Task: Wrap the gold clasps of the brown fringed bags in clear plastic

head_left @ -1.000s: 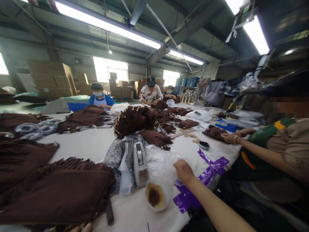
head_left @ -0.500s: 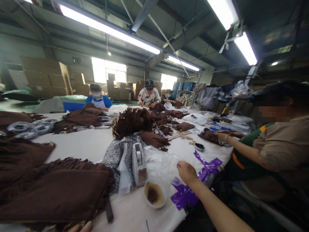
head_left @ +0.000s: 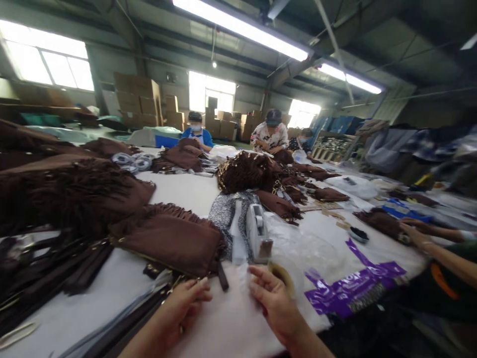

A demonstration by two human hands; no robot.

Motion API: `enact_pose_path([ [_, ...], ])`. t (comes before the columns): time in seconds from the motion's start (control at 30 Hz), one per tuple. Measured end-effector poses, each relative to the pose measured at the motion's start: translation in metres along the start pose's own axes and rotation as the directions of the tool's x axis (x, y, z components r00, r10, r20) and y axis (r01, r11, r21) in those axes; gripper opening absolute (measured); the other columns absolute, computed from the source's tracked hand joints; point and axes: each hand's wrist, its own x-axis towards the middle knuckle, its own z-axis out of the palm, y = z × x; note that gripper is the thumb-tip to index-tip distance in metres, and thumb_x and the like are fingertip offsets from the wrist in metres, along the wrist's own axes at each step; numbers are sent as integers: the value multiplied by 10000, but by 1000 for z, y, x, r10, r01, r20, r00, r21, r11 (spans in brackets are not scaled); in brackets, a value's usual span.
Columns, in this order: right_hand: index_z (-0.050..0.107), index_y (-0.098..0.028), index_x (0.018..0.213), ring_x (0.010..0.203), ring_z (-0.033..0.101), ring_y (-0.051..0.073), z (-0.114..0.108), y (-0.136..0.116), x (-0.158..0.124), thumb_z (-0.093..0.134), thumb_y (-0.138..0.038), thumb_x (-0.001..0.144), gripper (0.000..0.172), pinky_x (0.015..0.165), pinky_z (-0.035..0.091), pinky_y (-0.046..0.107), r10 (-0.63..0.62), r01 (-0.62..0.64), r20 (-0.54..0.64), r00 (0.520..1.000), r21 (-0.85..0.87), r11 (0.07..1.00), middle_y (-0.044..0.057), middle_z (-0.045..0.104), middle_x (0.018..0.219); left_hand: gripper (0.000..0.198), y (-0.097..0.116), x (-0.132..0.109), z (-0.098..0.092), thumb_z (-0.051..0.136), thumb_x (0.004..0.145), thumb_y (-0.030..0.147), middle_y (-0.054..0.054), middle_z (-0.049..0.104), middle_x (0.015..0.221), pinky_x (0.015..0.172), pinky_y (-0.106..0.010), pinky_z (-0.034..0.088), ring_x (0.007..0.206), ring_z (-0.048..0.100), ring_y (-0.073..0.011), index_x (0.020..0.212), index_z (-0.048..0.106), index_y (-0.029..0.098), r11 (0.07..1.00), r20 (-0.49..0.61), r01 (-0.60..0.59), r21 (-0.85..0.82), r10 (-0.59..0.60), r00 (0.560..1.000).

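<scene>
Where brown bags lie, both hands empty.

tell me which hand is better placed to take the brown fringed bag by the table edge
Left, probably. The left hand lies with its fingers just below the brown fringed bag and its dark strap. The right hand sits further right, in front of the tape dispenser and small bowl.

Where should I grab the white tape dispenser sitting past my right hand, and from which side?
Grip the tape dispenser across its narrow body, probably from above. It stands upright, its long sides open: patterned fabric left, clear plastic bag right. Your right hand is nearest.
</scene>
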Motion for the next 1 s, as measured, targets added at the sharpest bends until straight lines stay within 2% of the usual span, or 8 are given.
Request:
enact_pose_path([
  [0.2,627,-132,1128,523,392,60,67,49,9,802,-410,643,585,494,275,196,63,-63,-1,998,-112,992,-64,479,621,571,-11,2,-19,820,578,541,83,426,624,412,-143,78,446,244,-4,872,520,153,964,195,26,-266,27,980],
  [0.4,638,-155,1118,542,487,122,67,70,4,652,-388,783,409,518,372,241,-54,52,13,998,-531,846,-23,559,626,561,-19,8,-13,844,543,432,114,357,519,382,-161,140,408,237,-29,947,573,153,989,76,-73,-130,83,994],
  [0.47,660,-203,1100,649,576,178,54,66,-5,591,-350,834,312,614,456,295,-156,190,113,981,-707,681,27,639,724,555,-19,10,-13,833,540,448,112,369,522,380,-165,142,400,231,-28,933,570,158,989,63,-81,-126,89,994],
  [0.57,661,-242,1134,998,600,281,21,45,-15,510,-335,884,306,911,455,425,-371,301,198,907,-922,242,119,680,1046,565,-18,11,-12,835,518,443,116,354,527,381,-163,127,398,221,-24,929,566,163,993,59,-45,-114,52,997],
  [0.67,609,-233,1243,1310,386,362,-22,19,-14,507,-382,880,406,1072,304,534,-479,48,111,871,-989,-141,145,502,1395,570,-15,8,-10,833,518,433,120,322,526,390,-155,109,407,220,-24,947,572,162,995,39,-32,-97,36,999],
  [0.77,666,-246,1130,1402,239,382,-58,6,-5,512,-385,876,327,1078,257,577,-387,-104,34,921,-938,-331,97,401,1498,579,-11,4,-8,829,516,454,122,313,517,393,-156,117,415,198,-26,945,578,158,995,33,-43,-85,46,998],
  [0.87,699,-246,947,1419,217,368,-73,2,0,495,-346,881,236,1073,256,580,-343,-69,51,938,-942,-328,66,403,1503,597,-10,1,-6,839,502,476,118,316,517,399,-159,112,417,194,-27,939,580,163,995,27,-52,-91,55,998],
  [1.0,674,-257,916,1276,437,338,-65,1,-1,495,-347,876,204,1026,354,509,-542,85,140,828,-989,-124,116,558,1341,626,-14,5,-10,865,445,521,114,300,502,395,-175,95,403,183,-26,888,581,183,990,28,-47,-132,52,998],
])
